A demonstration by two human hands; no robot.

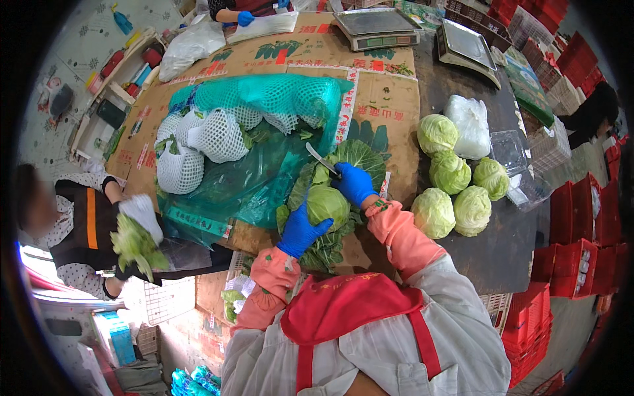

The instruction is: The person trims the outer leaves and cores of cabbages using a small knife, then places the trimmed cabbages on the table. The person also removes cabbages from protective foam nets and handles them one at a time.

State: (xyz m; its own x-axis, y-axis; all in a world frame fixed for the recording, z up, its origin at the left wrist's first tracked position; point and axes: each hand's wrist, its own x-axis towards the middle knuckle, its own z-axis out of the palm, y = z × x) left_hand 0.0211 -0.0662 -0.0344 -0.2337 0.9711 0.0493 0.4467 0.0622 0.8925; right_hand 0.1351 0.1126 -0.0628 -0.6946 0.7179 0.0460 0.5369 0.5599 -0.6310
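Observation:
A head of cabbage (328, 207) rests on the table before me, its dark outer leaves (364, 161) spread around it. My left hand (302, 230), in a blue glove, is pressed against the near left side of the head, thumb on top and fingers along it. In my blue-gloved right hand (354, 183) is a knife (321, 157) with a curved blade pointing away and to the left, above the far leaves. Just beyond lies a green mesh bag (257, 94) over several cabbages in white foam nets (220, 136).
Several trimmed cabbages (433, 214) sit at the right beside a bundle of plastic bags (466, 126) and a clear plastic box (507, 148). Scales (379, 27) stand at the far side. A co-worker (81, 213) at the left holds leaves (136, 245). Red crates (574, 267) are stacked at the right.

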